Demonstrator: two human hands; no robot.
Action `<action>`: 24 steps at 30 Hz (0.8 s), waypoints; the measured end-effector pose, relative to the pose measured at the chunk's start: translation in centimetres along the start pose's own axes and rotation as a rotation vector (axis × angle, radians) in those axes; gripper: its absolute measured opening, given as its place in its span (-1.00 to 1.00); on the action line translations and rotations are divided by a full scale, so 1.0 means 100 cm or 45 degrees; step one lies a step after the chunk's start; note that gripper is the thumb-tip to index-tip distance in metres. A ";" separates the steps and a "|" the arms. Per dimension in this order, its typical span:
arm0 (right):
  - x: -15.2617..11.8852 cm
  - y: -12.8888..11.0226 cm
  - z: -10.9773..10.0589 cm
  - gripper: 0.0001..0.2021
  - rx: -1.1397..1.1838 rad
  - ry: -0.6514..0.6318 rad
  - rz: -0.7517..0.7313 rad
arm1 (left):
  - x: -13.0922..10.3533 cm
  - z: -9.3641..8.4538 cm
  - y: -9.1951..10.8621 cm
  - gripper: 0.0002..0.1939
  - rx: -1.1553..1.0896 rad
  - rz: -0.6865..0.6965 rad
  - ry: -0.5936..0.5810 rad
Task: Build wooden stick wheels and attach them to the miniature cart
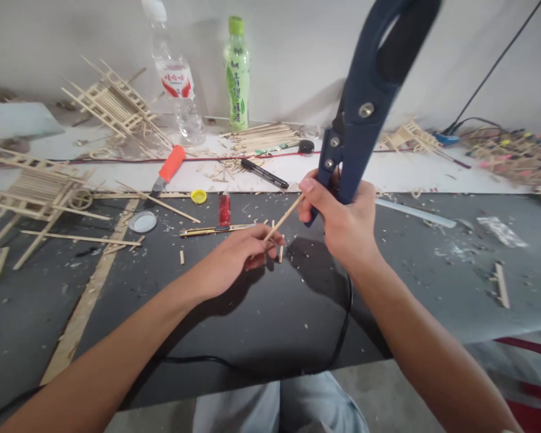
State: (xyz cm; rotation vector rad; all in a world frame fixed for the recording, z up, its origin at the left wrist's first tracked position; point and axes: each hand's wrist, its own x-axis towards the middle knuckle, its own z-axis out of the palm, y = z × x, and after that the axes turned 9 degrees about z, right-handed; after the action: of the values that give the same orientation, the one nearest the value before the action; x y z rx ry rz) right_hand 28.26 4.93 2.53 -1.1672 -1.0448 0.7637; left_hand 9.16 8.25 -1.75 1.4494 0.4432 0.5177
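Note:
My left hand (241, 249) is closed on the lower end of a thin wooden stick (285, 216), pinching it between thumb and fingers above the dark tabletop. The stick slants up to my right hand (349, 222), whose thumb and index finger meet its upper end. In the palm of that same hand stand large navy blue hand shears (365, 120), handles pointing up; their lower end is partly hidden by the fingers. Small cut wooden pieces lie beside my left fingertips, one of them a short stick piece (281, 254).
Behind my hands lie a utility knife (216, 230), a red lighter (224, 208), a black marker (265, 174) and an orange-handled scraper (172, 163). Wooden cart models (31, 189) stand left. A clear bottle (179, 90) and green bottle (237, 75) stand by the wall. A black cable (198, 359) crosses the front.

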 end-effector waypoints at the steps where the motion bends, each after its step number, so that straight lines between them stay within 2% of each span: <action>1: -0.002 0.000 -0.002 -0.85 -0.053 0.043 -0.035 | 0.001 -0.002 -0.001 -0.79 0.000 0.004 0.052; 5: -0.014 0.000 -0.011 -0.86 -0.207 0.168 -0.075 | 0.004 -0.007 -0.004 -0.84 0.062 0.031 0.264; 8: -0.017 0.000 -0.013 -0.87 -0.243 0.206 -0.076 | 0.004 -0.010 -0.003 -0.85 0.137 0.053 0.315; 11: -0.017 -0.001 -0.013 -0.85 -0.310 0.200 -0.117 | 0.003 -0.014 -0.001 -0.88 0.254 0.148 0.349; 14: -0.020 -0.006 -0.012 -0.81 -0.343 0.186 -0.170 | 0.003 -0.016 0.002 -0.84 0.364 0.271 0.474; 18: -0.023 -0.010 -0.013 -0.77 -0.399 0.151 -0.158 | 0.004 -0.017 0.005 -0.86 0.212 0.227 0.681; 21: -0.022 -0.006 -0.015 -0.75 -0.412 0.120 -0.083 | 0.005 -0.017 0.004 -0.86 0.156 0.188 0.694; 24: -0.019 0.000 -0.016 -0.75 -0.438 0.088 -0.036 | 0.004 -0.015 0.002 -0.79 0.306 0.153 0.574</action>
State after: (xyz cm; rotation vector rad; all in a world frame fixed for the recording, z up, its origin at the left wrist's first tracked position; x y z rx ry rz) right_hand 29.08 2.65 1.99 -1.4570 -1.1618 0.5291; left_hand 8.63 9.73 -1.63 1.5950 0.7998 0.9206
